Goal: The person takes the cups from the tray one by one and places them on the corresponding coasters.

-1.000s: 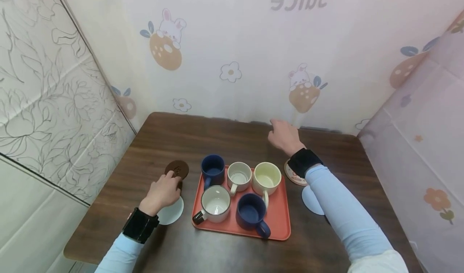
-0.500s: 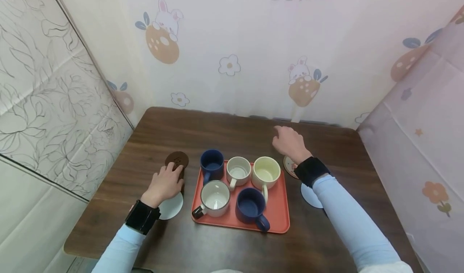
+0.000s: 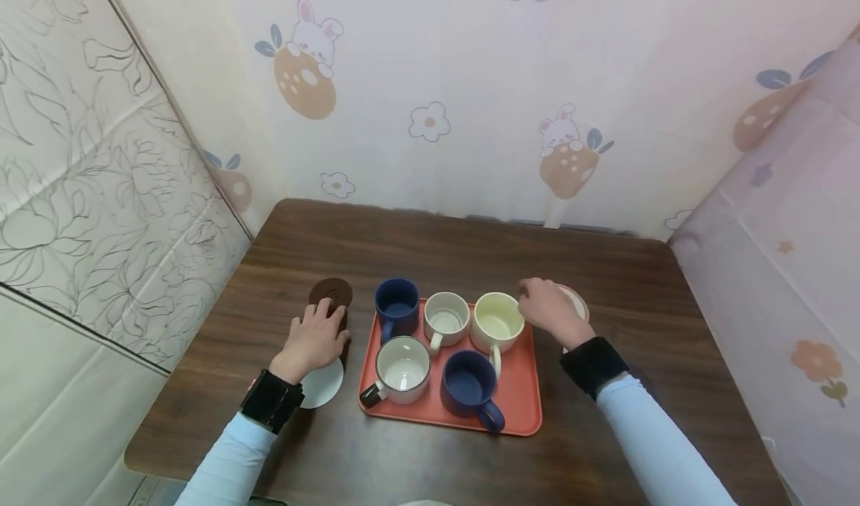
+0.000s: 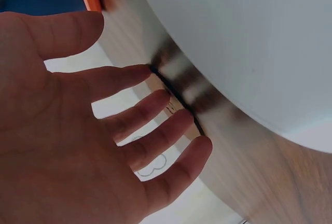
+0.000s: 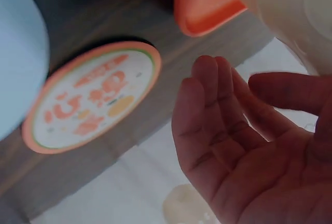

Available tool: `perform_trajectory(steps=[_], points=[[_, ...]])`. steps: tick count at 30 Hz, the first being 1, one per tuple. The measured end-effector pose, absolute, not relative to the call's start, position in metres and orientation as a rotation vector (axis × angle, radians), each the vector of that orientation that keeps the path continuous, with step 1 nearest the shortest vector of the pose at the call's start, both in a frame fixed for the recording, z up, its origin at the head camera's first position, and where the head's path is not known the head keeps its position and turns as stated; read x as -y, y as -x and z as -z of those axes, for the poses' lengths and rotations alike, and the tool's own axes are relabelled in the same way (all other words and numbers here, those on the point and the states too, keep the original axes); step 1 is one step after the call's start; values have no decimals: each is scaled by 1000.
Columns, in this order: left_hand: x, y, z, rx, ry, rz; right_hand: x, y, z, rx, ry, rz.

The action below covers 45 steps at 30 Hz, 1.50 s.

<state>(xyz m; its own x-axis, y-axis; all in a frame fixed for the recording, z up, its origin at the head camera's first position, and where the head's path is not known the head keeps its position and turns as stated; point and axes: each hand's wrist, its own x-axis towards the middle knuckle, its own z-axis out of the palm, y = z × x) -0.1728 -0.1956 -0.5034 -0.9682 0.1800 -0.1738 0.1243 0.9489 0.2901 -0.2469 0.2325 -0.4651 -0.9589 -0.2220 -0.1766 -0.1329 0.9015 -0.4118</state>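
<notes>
My left hand (image 3: 312, 345) is over the table's left side with relaxed, spread fingers, its fingertips near a dark brown round coaster (image 3: 331, 289). Just below that hand lies a pale round coaster (image 3: 322, 386); it fills much of the left wrist view. My right hand (image 3: 554, 312) is close beside the pale yellow mug (image 3: 499, 318) at the tray's back right corner. In the right wrist view its thumb and loosely bent fingers are apart, with nothing between them. A printed coaster with an orange rim (image 5: 96, 97) lies close by, partly hidden by this hand in the head view.
A coral-red tray (image 3: 524, 409) also carries a small white mug (image 3: 446, 319), a white mug with a black handle (image 3: 402, 372), a dark blue mug (image 3: 468, 383) and another blue mug (image 3: 396, 304) at its back left corner. A light blue coaster (image 5: 18, 53) lies to the right.
My right hand has come back from the table's far side, down toward the pale yellow mug. The printed coaster now shows to its right. The left hand stays over the same spot, nearly still.
</notes>
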Motion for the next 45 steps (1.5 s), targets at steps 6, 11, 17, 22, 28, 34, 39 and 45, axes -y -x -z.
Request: perform_trajectory(steps=[6, 11, 17, 22, 28, 34, 39, 45], points=[[196, 175, 507, -2895, -202, -407, -243, 230, 480, -2826, 234, 628], [198, 178, 508, -2894, -187, -417, -244, 219, 492, -2746, 169, 688], [196, 184, 511, -2894, -209, -430, -243, 210, 498, -2698, 26, 748], [197, 189, 511, -2880, -196, -455, -244, 202, 499, -2650, -51, 793], [196, 194, 512, -2877, -213, -474, -242, 188, 503, -2671, -35, 765], [198, 194, 514, -2861, -206, -469, -236, 174, 504, -2644, -17, 702], [199, 196, 512, -2839, -198, -478, -233, 161, 505, -2628, 4, 714], [200, 202, 509, -2849, -181, -523, -232, 154, 507, -2632, -5, 738]])
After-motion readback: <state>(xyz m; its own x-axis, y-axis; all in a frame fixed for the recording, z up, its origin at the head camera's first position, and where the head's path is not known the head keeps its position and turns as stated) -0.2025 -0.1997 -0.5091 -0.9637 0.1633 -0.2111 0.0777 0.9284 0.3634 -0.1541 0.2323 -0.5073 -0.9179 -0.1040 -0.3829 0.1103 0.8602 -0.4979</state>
